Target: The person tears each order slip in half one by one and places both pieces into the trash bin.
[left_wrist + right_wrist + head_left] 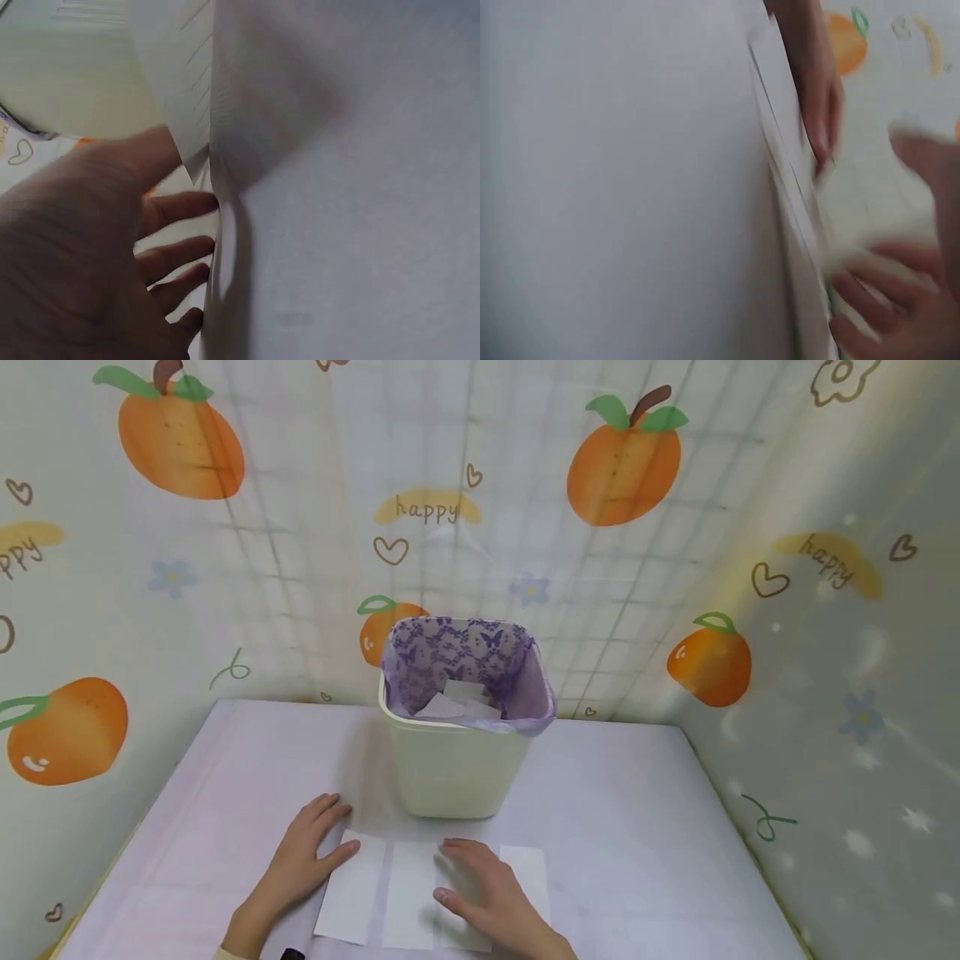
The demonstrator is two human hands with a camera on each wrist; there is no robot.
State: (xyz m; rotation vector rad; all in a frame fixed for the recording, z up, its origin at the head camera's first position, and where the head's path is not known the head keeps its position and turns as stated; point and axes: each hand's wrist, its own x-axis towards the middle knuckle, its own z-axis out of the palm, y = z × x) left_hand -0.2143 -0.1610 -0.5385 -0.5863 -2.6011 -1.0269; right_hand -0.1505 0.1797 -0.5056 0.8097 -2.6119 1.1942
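Observation:
Several white paper slips lie side by side on the table, among them a left slip [349, 893], a middle slip [408, 897] and a right slip [528, 870]. My left hand [303, 856] rests with its fingertips on the table and its thumb over the left slip's edge. In the left wrist view, the fingers [176, 214] spread against the tabletop beside a paper slip [180, 67]. Over the slips on the right is my right hand [495, 893], thumb and fingers apart, nothing between them. It partly hides another slip [467, 937] and looks blurred in the right wrist view.
Just beyond the slips stands a cream bin [461, 772] with a purple butterfly-patterned liner [457, 647]. White paper pieces [457, 700] lie inside it. Around the lilac-white tabletop [622, 827] hangs a curtain [510, 460] printed with oranges.

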